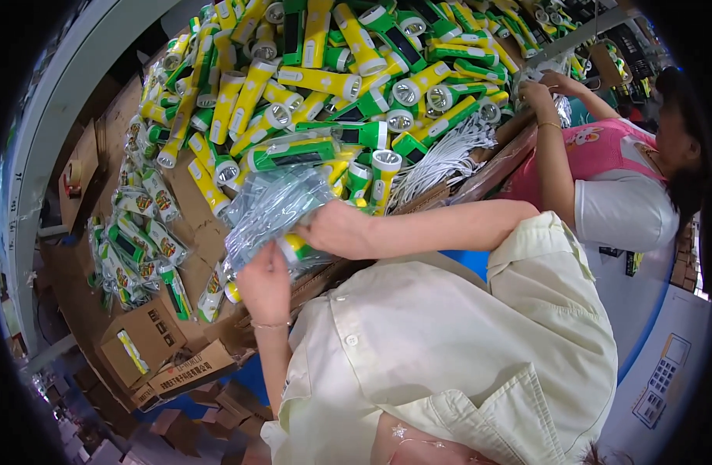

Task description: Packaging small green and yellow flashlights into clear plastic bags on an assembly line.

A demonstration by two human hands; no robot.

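Note:
My right hand (pixel 336 229) is closed around a yellow and green flashlight (pixel 297 245), mostly hidden by my fingers and by film. Pinched at its lower edge, a bunch of clear plastic bags (pixel 274 205) is in my left hand (pixel 264 280), just left of the right one. The bags spread up over the near edge of a big heap of yellow and green flashlights (pixel 340 85). Whether the held flashlight is inside a bag I cannot tell. Just beyond the bags lies a green flashlight (pixel 294 153) under clear film.
Bagged flashlights (pixel 131 248) lie on the cardboard at left. White cables (pixel 441 159) are bundled right of the heap. A cardboard box (pixel 143 341) stands at the lower left, with a tape roll (pixel 73 177) farther up. At right a co-worker's hands (pixel 546 89) work over the heap's edge.

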